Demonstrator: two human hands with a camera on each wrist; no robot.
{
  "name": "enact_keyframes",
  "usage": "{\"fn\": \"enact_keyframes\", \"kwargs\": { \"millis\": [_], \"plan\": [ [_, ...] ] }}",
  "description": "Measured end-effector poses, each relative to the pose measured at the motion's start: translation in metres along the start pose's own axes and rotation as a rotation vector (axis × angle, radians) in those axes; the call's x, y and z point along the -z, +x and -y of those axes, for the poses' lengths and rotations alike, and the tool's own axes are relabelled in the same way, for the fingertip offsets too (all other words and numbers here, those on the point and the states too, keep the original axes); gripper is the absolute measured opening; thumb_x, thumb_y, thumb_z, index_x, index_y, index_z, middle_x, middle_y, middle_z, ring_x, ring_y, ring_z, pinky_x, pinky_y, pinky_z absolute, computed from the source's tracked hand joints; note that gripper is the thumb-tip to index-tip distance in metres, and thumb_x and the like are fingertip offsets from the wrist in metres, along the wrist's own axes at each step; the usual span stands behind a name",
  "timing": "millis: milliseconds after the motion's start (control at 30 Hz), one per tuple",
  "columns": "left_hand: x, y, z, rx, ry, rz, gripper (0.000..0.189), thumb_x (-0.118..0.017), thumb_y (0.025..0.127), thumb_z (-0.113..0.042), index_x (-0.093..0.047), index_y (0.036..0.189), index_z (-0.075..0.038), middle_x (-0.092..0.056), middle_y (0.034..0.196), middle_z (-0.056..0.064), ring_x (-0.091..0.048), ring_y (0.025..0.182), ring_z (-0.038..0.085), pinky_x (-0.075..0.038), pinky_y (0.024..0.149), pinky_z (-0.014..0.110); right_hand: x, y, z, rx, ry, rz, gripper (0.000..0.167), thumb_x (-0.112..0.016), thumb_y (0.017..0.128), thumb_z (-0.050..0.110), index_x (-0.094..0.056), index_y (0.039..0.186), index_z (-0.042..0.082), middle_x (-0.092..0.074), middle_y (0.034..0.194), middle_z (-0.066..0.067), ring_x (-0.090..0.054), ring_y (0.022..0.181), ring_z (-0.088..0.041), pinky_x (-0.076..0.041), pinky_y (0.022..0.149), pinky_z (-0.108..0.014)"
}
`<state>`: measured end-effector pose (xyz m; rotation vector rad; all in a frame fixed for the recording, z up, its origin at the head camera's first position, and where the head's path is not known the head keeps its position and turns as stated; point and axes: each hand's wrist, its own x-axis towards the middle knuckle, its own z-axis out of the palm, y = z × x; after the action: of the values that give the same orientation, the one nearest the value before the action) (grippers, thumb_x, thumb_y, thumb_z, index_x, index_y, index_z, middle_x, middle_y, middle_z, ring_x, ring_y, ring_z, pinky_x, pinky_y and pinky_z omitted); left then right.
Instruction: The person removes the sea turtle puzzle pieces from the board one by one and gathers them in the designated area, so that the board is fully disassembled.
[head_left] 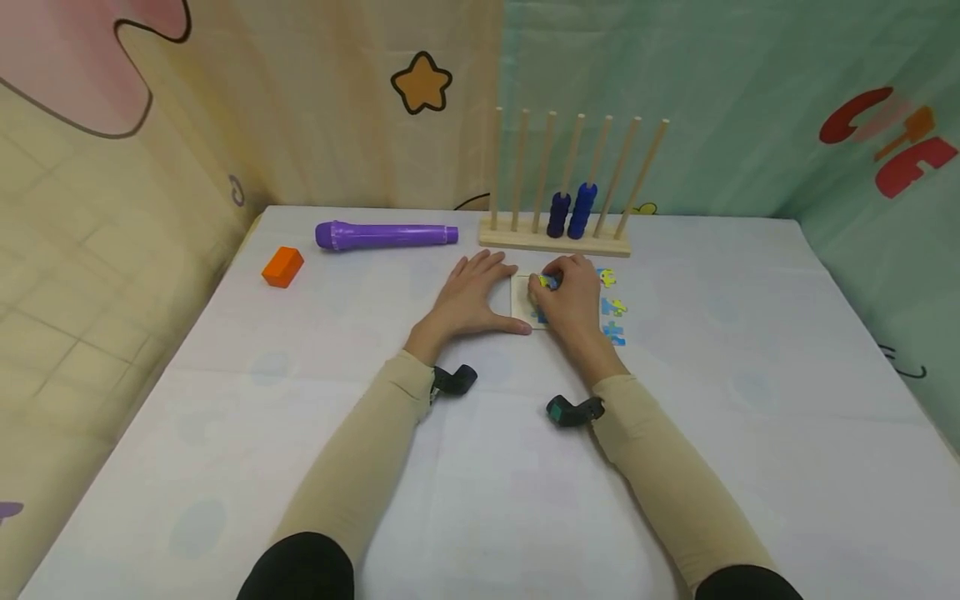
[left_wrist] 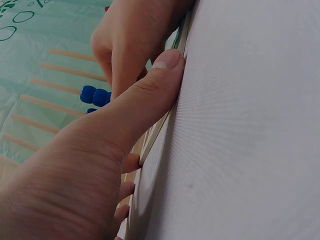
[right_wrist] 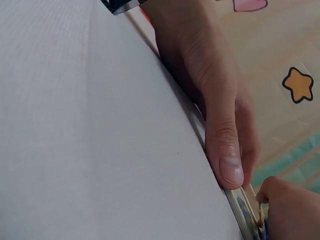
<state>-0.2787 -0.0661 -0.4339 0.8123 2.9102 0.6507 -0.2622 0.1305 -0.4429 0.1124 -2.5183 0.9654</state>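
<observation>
The right hand (head_left: 574, 293) covers much of the puzzle board (head_left: 521, 290), leaving its contents only partly visible; the left wrist view shows the board merely as a thin edge. The left hand (head_left: 468, 297) lies with fingers spread, its extended thumb touching the board's near edge; its grip is unclosed. The right hand bends over the board, its grip pinching a blue-and-yellow puzzle piece (head_left: 550, 282), half hidden by the fingers. Loose pieces (head_left: 613, 307) lie on the worktop (head_left: 300, 433) just right of the board.
</observation>
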Motion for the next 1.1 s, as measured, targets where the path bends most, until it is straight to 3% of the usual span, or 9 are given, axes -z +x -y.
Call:
{"fn": "enact_keyframes", "kwargs": {
  "millis": [333, 533, 667, 833, 1100],
  "plan": [
    [0.003, -0.001, -0.001, -0.007, 0.0, -0.006, 0.108, -0.081, 0.073, -0.076, -0.046, 0.159, -0.021, -0.028, 0.174, 0.006, -0.012, 0.165, 0.028, -0.004, 0.135, 0.05, 0.002, 0.0, -0.002, -0.006, 0.079, 0.016, 0.018, -0.077, 0.091, 0.012, -0.072, 0.094, -0.004, -0.06, 0.1, -0.019, -0.057, 0.094, -0.035, -0.046, 0.089, -0.047],
    [0.002, -0.001, -0.001, -0.009, -0.003, -0.006, 0.107, -0.082, 0.073, -0.076, -0.047, 0.159, -0.021, -0.028, 0.174, 0.006, -0.013, 0.165, 0.029, -0.004, 0.135, 0.05, 0.006, -0.001, -0.002, -0.027, 0.103, 0.036, 0.02, -0.078, 0.095, 0.015, -0.073, 0.099, -0.004, -0.06, 0.102, -0.02, -0.058, 0.095, -0.035, -0.045, 0.089, -0.044],
    [0.0, 0.0, 0.0, -0.007, -0.006, -0.003, 0.108, -0.081, 0.073, -0.077, -0.046, 0.159, -0.022, -0.027, 0.175, 0.005, -0.012, 0.165, 0.029, -0.004, 0.135, 0.049, 0.02, -0.002, 0.001, -0.043, 0.079, 0.135, 0.023, -0.077, 0.096, 0.015, -0.075, 0.104, -0.006, -0.062, 0.106, -0.022, -0.061, 0.093, -0.035, -0.049, 0.086, -0.039],
    [0.001, 0.0, 0.0, -0.003, -0.004, -0.002, 0.108, -0.08, 0.073, -0.078, -0.046, 0.159, -0.022, -0.027, 0.175, 0.005, -0.012, 0.165, 0.028, -0.003, 0.135, 0.048, 0.039, 0.0, 0.002, -0.041, 0.024, 0.291, 0.028, -0.08, 0.095, 0.014, -0.075, 0.113, -0.006, -0.063, 0.114, -0.023, -0.066, 0.099, -0.036, -0.056, 0.088, -0.045],
    [0.002, -0.002, -0.001, 0.003, 0.005, 0.007, 0.108, -0.08, 0.073, -0.078, -0.046, 0.159, -0.022, -0.026, 0.175, 0.005, -0.012, 0.165, 0.029, -0.003, 0.135, 0.048, 0.041, 0.002, -0.004, -0.093, 0.018, 0.341, 0.033, -0.081, 0.094, 0.019, -0.073, 0.113, -0.006, -0.051, 0.122, -0.023, -0.059, 0.103, -0.034, -0.048, 0.091, -0.04]
  ]
}}
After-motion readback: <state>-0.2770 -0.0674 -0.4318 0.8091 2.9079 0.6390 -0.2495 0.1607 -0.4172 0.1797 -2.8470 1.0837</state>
